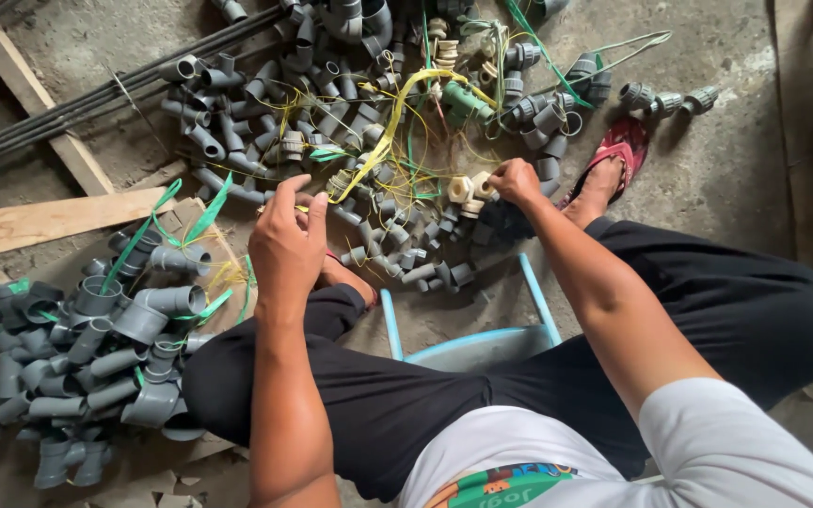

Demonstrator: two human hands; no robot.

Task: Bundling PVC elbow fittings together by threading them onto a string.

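— Left hand (286,246)?
— Centre-left of the frame, back to the camera, fingers curled together, thumb and forefinger pinched near a strand of yellow strapping (383,141); hard to tell if anything is truly gripped.
— And the right hand (516,181)?
— Just right of centre, closed around cream-coloured threaded fittings (468,189), knuckles up.
— Where exactly?
— At the lower edge of the big scatter of grey pipe fittings (331,103) spread over the concrete floor (726,169) in the upper middle.
— Anything mixed in?
— Tangled yellow and green straps, plus one green fitting (463,100) near the top centre.
— Elsewhere?
— Second heap of larger grey elbows and tees (96,357) at lower left, green straps (190,226) on top. Wooden planks (39,221) at far left, dark rods (96,99) running to the upper left corner. Light blue stool (468,343) under dark trousers at centre bottom; red sandal (618,146) on a foot at upper right.
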